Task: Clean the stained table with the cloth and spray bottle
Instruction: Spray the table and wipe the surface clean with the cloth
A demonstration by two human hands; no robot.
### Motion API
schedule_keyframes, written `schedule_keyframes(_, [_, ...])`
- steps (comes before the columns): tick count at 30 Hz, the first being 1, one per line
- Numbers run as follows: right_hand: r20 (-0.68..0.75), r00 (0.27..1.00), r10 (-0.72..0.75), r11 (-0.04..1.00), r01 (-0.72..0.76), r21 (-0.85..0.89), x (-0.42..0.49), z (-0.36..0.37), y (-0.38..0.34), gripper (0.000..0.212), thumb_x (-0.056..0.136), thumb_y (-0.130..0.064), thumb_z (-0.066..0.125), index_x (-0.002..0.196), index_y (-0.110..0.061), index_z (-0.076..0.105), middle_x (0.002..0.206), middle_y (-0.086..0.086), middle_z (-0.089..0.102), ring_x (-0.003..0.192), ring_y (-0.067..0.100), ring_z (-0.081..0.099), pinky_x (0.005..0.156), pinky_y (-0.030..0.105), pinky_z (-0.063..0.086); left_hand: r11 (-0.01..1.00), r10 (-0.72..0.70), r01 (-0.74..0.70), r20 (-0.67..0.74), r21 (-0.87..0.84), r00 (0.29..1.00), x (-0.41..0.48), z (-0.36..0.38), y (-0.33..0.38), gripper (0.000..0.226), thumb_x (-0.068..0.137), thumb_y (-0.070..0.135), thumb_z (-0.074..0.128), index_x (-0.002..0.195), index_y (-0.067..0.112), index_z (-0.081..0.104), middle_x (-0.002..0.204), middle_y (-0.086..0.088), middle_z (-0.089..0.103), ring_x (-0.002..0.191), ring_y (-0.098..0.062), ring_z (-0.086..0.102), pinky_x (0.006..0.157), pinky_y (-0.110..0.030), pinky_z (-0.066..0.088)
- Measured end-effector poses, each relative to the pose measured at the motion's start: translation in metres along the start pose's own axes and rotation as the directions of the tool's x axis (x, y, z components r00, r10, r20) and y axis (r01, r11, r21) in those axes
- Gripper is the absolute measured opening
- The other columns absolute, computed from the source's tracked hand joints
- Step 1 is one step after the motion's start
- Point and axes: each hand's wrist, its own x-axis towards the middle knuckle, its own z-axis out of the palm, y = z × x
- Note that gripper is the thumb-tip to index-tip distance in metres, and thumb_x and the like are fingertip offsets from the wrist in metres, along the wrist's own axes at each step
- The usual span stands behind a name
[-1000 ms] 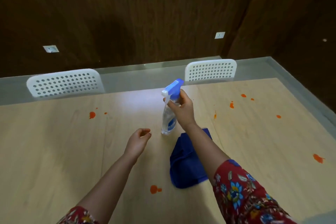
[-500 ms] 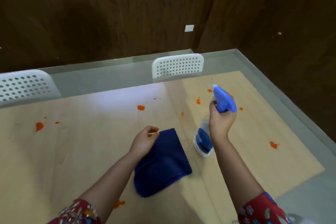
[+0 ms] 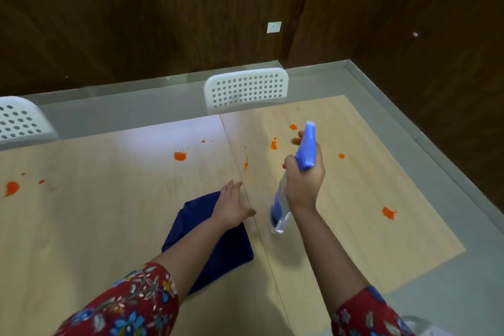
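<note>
Curling round the neck of the spray bottle point(image 3: 306, 154), the fingers point(image 3: 298, 140) of the right hand point(image 3: 302, 185) hold it clear of the surface point(image 3: 109, 213), blue head up and pointing away from the person, clear body slanting down and left below the wrist. One fingertip shows in front of the head; it is possibly on the trigger, but the head hides that part. The fingers point(image 3: 231, 188) of the left hand point(image 3: 231, 206) are straight and slightly spread, with the thumb out to the right. The palm lies flat on the far corner of the dark blue cloth point(image 3: 231, 248), fingertips reaching just past its edge onto bare wood. The cloth is folded and lies flat on the surface just left of a seam point(image 3: 234, 144) between two panels, near the bottle's base but apart from it. Both forearms are bare, ending in red floral sleeves point(image 3: 131, 305) at the lower edge of the view. Orange stains are scattered over the pale wood: one blot point(image 3: 180, 156) beyond the left hand, two small marks point(image 3: 273, 144) just beside the bottle's head, a dot point(image 3: 341, 156) to its right, a larger splash point(image 3: 388, 213) near the right edge and another point(image 3: 11, 188) at far left. Two white perforated chairs point(image 3: 246, 88) stand at the far side of the surface. Behind them is a dark wood wall with a white socket point(image 3: 273, 27).
</note>
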Motion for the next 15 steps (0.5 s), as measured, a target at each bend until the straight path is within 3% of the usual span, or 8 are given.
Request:
schedule_keyframes(2, [0.065,0.993,0.097,0.995,-0.096,-0.023,0.032,-0.002,-0.003,0.018,0.083,-0.021,0.061,0.1,-0.014,0.065,0.082,-0.007,0.065,0.065,0.016,0.057,0.061,0.037,0.049,0.994,-0.023,0.022,0.01,0.109,1.0,0.004,0.011,0.002,0.109,0.08,0.038,0.074,0.154,0.017,-0.003,0.162,-0.004,-0.012,0.148,-0.025,-0.013,0.12,-0.044,0.0])
schedule_keyframes(4, [0.175,0.956,0.236,0.969,-0.217,-0.119,0.064,-0.005,-0.003,0.041,0.091,-0.046,0.058,0.089,-0.006,0.065,0.068,-0.004,0.061,0.051,0.017,0.053,0.054,0.032,0.047,0.979,-0.044,0.035,0.036,0.203,0.998,0.006,0.022,0.003,0.123,0.076,0.046,0.074,0.151,0.018,-0.019,0.156,-0.004,-0.031,0.143,-0.024,-0.029,0.116,-0.042,-0.014])
schedule_keyframes(6, [0.31,0.86,0.406,0.904,-0.328,-0.275,0.088,-0.004,0.0,0.061,0.09,-0.06,0.051,0.084,-0.001,0.063,0.067,-0.002,0.062,0.047,0.017,0.051,0.052,0.029,0.045,0.956,-0.063,0.042,0.065,0.29,0.996,0.007,0.03,0.001,0.135,0.071,0.054,0.075,0.145,0.019,-0.032,0.146,-0.004,-0.046,0.134,-0.024,-0.042,0.109,-0.04,-0.023])
schedule_keyframes(8, [0.394,0.745,0.538,0.815,-0.342,-0.467,0.104,-0.002,0.01,0.057,0.09,-0.059,0.052,0.076,-0.004,0.06,0.073,0.001,0.062,0.044,0.018,0.05,0.054,0.03,0.044,0.947,-0.072,0.04,0.089,0.317,0.993,0.008,0.031,0.0,0.14,0.067,0.058,0.076,0.14,0.021,-0.039,0.138,-0.003,-0.053,0.127,-0.023,-0.048,0.105,-0.04,-0.027])
schedule_keyframes(10, [0.425,0.683,0.595,0.772,-0.337,-0.539,0.115,0.0,0.019,0.05,0.092,-0.054,0.054,0.07,-0.008,0.057,0.079,0.005,0.064,0.046,0.018,0.051,0.054,0.029,0.046,0.948,-0.07,0.034,0.102,0.316,0.992,0.008,0.031,-0.001,0.141,0.066,0.058,0.076,0.138,0.024,-0.04,0.137,-0.002,-0.054,0.126,-0.022,-0.049,0.105,-0.04,-0.027])
schedule_keyframes(15, [0.39,0.735,0.554,0.816,-0.386,-0.431,0.126,0.002,0.031,0.046,0.093,-0.047,0.056,0.068,-0.009,0.054,0.066,0.005,0.062,0.046,0.016,0.052,0.047,0.027,0.046,0.942,-0.068,0.027,0.111,0.334,0.991,0.009,0.032,-0.002,0.141,0.066,0.059,0.077,0.134,0.029,-0.043,0.14,-0.002,-0.053,0.128,-0.023,-0.048,0.108,-0.041,-0.025])
